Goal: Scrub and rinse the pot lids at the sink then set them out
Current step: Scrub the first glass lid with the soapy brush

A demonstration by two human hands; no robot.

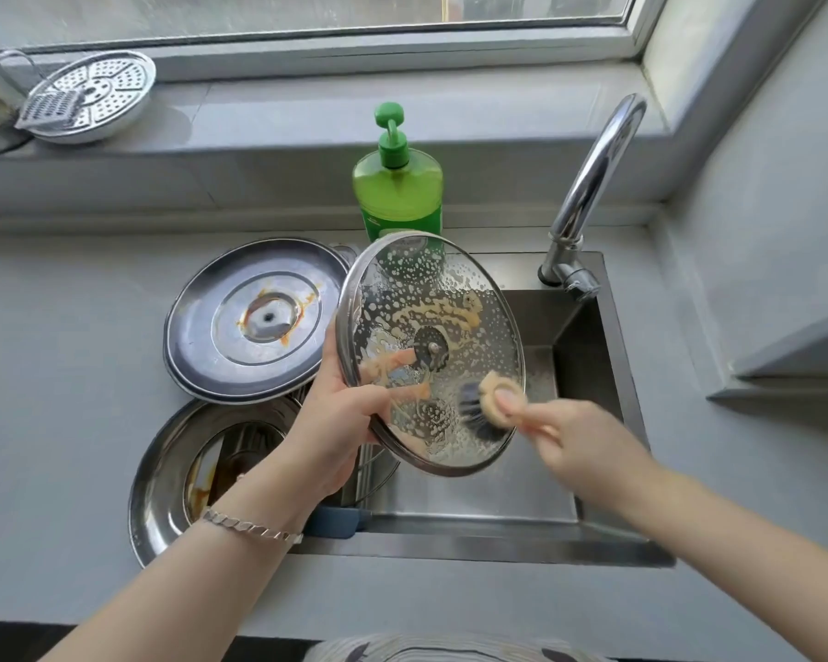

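A soapy glass lid [450,298] with a metal rim is held tilted over the sink [593,375], underside toward me. My left hand [340,422] grips its lower left edge, fingers showing through the glass. My right hand [579,446] holds a wooden dish brush [488,398] whose dark bristles press on the lid's lower right part. A steel lid [254,322] with brown stains lies upside down on the counter to the left, resting on a second steel lid [173,470] nearer to me.
A green dish soap bottle [397,183] stands behind the sink. The chrome tap [589,193] arches at the back right, with no water seen running. On the windowsill at far left sit a perforated steamer plate [111,83] and a small grater [49,107].
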